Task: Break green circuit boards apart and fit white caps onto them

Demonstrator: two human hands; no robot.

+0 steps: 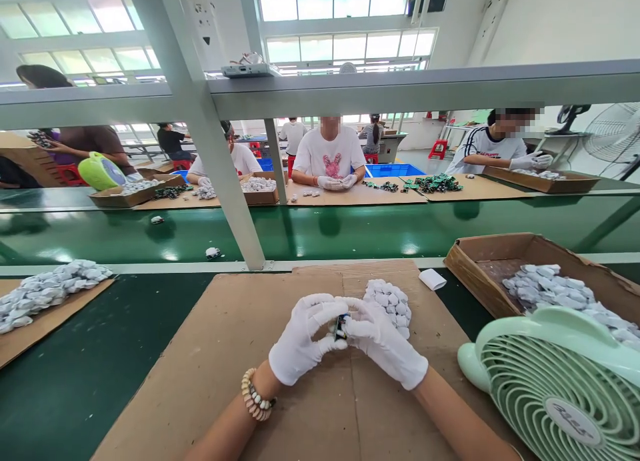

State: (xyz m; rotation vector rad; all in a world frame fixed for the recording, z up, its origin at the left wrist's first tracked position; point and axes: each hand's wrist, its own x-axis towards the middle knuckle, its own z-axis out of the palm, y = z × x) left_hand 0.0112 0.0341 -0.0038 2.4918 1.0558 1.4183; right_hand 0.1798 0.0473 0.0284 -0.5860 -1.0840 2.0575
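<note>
I take the brown cardboard sheet (pixel 210 387) as my landmark, and both gloved hands meet above its middle. On my feed the left hand (pixel 303 341) is curled, thumb and fingers nearly closed around a small dark part (pixel 341 327) that seems to carry some electronics. The right hand (pixel 384 342) comes in from the other side, fingers bent and tips drawn together on the same part — I cannot tell which hand bears its weight, and the gloves hide most of it. A beaded bracelet (pixel 257 395) circles the left wrist, over the near part of the sheet. Toward the sheet's far right, just behind the right hand, I see a pile of white pieces (pixel 389 302) lying on it, and a white scrap (pixel 433 279) sits at its far right corner. Off the sheet's right side stands an open cardboard box (pixel 470 284) with more white pieces inside; a pale green fan (pixel 560 381) is nearer, beside the sheet's right edge. Well to the left of the sheet I make out another white heap (pixel 55 289) on its own cardboard. Beyond the sheet's far edge runs a shiny green surface (pixel 360 231) — and across that, a co-worker (pixel 330 147) in white gloves sits facing my camera.
</note>
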